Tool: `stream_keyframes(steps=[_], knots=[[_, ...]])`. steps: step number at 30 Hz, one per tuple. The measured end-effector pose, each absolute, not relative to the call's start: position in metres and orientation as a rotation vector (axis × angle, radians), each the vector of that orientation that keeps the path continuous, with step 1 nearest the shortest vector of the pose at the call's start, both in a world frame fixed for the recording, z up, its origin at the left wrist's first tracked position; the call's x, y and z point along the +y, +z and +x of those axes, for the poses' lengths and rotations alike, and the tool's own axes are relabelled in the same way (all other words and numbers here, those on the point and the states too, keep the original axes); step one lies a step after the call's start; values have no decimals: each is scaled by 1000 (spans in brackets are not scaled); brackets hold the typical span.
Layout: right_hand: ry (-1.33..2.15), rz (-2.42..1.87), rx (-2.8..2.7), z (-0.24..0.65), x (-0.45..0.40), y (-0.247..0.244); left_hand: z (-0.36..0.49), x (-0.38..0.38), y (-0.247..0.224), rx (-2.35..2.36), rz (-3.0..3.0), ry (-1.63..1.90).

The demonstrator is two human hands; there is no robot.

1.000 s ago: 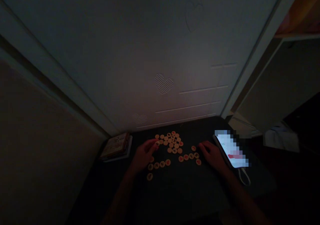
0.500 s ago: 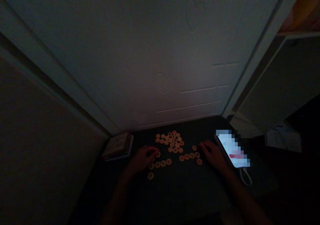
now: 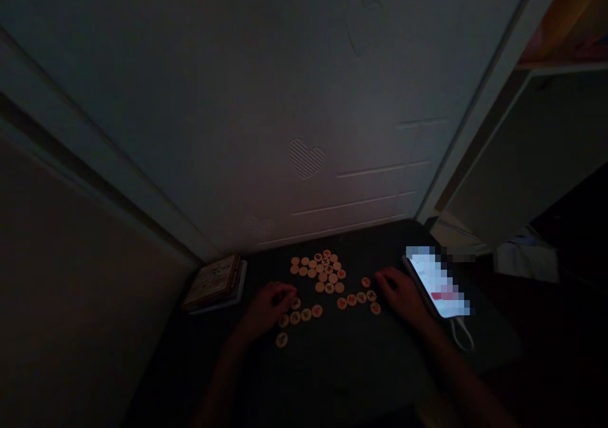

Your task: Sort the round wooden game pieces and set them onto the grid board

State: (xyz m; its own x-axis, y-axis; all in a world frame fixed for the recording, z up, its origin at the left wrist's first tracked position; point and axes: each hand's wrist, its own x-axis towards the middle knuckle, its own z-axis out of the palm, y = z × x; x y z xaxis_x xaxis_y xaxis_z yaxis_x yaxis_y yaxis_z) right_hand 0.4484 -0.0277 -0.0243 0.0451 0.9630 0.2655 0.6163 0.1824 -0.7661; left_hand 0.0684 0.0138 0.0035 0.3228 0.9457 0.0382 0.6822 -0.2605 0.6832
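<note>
My left hand (image 3: 272, 304) is closed, its fingertips at the upper edge of a round Chinese chess piece (image 3: 295, 303) with a dark mark. Just below lies a row of pieces in black and red (image 3: 306, 314), with one more piece (image 3: 282, 339) lower left. My right hand (image 3: 398, 292) rests on the table with curled fingers; whether anything is inside them is hidden. Its fingertips are beside a red-marked piece (image 3: 365, 282). A second row (image 3: 352, 300) lies to the left of this hand, with a red piece (image 3: 375, 308) under its right end.
Further back sits a cluster of pieces (image 3: 324, 268), many blank side up. A lit phone (image 3: 439, 285) with a white cable (image 3: 460, 336) lies at the right. Stacked books (image 3: 213, 282) stand at the left. A pale panel with hearts (image 3: 351, 111) rises behind the dark table (image 3: 342, 365).
My left hand and the piece at its fingertips have come slightly nearer the left row. My right hand has hardly moved. The whole view has shifted a little.
</note>
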Motion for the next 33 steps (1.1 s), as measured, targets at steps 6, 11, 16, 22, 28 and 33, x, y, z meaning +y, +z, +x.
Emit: stream_keyframes(steps=[6, 11, 16, 22, 28, 33], knots=[[566, -1534, -1658, 447, -29, -21, 65, 13, -8, 1477, 1957, 701], [549, -1545, -1640, 445, -29, -20, 64, 13, -8, 1592, 1846, 882], [526, -1528, -1593, 441, -30, -14, 63, 11, -7, 1645, 1808, 967], [403, -1523, -1901, 402, -35, 14, 63, 13, -17, 1635, 1834, 1013], [363, -1621, -2196, 360, -18, 33, 63, 13, -22, 1605, 1861, 1028], [397, -1664, -2225, 355, -6, 32, 63, 12, -22, 1586, 1869, 1054]])
